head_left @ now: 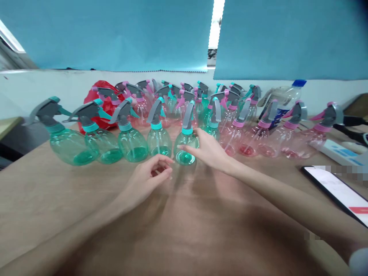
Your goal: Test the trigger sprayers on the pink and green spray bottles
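My right hand (211,149) is wrapped around a clear green spray bottle (185,151), thumb across its front and fingers behind its right side. This bottle stands upright on the table, with a turquoise collar, a grey trigger head and a little green showing at its base. Slightly nearer, my left hand (152,172) holds nothing; its fingers are loosely curled and apart from the thumb. Just beyond the left hand is another green spray bottle (159,140), in a row with more green ones. To the right of my right hand stands a pink spray bottle (232,138).
Several more green and pink spray bottles crowd behind the front row. A red plastic bag (100,97) lies at the back left. A blue-capped plastic bottle (291,96), a white-and-blue box (339,151) and a phone (336,188) are on the right of the wooden table (178,237).
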A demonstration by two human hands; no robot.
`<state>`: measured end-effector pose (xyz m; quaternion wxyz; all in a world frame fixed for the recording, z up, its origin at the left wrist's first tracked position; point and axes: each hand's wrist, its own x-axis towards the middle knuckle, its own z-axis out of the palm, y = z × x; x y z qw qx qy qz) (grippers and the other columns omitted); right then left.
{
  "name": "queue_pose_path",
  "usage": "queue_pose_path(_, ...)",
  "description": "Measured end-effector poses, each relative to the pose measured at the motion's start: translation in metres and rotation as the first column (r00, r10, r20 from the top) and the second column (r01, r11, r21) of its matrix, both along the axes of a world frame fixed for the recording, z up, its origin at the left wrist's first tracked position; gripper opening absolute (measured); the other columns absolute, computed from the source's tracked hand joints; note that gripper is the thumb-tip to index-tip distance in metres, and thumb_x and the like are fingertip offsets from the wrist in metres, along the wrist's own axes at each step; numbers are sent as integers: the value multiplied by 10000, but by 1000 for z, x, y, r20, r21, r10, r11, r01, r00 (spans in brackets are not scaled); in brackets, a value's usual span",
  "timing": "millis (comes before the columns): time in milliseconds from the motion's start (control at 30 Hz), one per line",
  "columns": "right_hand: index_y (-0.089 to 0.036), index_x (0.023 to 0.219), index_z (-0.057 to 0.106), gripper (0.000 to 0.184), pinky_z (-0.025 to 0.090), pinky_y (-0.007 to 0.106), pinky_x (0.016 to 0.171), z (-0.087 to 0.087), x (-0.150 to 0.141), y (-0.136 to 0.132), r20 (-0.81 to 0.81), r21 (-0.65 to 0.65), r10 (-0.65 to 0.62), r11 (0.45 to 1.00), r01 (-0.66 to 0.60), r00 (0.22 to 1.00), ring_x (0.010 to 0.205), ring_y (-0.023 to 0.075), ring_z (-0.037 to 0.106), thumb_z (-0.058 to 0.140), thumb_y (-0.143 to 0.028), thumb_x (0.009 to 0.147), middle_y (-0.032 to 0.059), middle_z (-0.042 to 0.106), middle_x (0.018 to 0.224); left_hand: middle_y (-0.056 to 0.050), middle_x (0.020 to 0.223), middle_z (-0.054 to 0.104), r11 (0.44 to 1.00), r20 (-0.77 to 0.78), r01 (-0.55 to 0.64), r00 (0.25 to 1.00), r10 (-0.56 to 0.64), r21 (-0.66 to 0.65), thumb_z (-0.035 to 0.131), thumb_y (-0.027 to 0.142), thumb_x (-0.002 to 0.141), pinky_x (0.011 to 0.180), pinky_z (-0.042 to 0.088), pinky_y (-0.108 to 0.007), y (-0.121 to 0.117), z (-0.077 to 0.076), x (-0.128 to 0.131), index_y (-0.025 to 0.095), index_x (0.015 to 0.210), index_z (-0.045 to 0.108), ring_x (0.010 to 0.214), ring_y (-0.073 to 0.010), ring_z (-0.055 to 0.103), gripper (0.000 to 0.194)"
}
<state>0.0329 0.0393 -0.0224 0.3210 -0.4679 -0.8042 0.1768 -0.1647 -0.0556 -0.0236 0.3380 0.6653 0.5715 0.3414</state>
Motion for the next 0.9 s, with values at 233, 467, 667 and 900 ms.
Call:
queue_pose_path(233, -153, 1216, 509, 544, 510, 448, 770, 4, 21, -48, 139, 34, 10, 999, -15, 990, 986, 319, 650, 551, -546, 844, 142, 636, 1171, -99, 1397, 466, 964, 39, -82, 996, 74, 254, 719, 385, 776, 935, 515, -427, 11, 18, 37, 251, 1302, 413, 1273, -282, 475, 623)
queue_pose_path(467, -171, 1150, 541, 689, 516, 375, 612, 1, 43, -78, 148, 122, 56, 990, -74, 987, 859, 280, 671, 521, -746, 771, 116, 655, 1077, -51, 1074, 641, 970, 131, 108, 982, -138, 219, 667, 319, 809, 851, 532, -361, 17, 40, 91, 208, 1254, 474, 997, -228, 636, 497)
queue_pose_path(667, -146, 1231, 480, 802, 554, 431, 637, -8, 65, -80, 135, 80, 111, 989, -122, 985, 942, 319, 670, 512, -782, 744, 142, 655, 1108, 11, 857, 633, 966, 141, 117, 978, -152, 232, 616, 223, 826, 788, 525, -321, 30, 33, 109, 217, 1089, 565, 867, -190, 643, 268)
queue_pose_path(900, -132, 1267, 462, 701, 554, 480, 808, -25, 101, -61, 174, -4, 312, 949, -316, 934, 1050, 312, 637, 569, -656, 815, 166, 626, 1178, 5, 920, 646, 954, 14, 205, 977, -213, 221, 598, 203, 785, 771, 534, -324, 43, 29, 110, 256, 1095, 560, 884, -205, 646, 317)
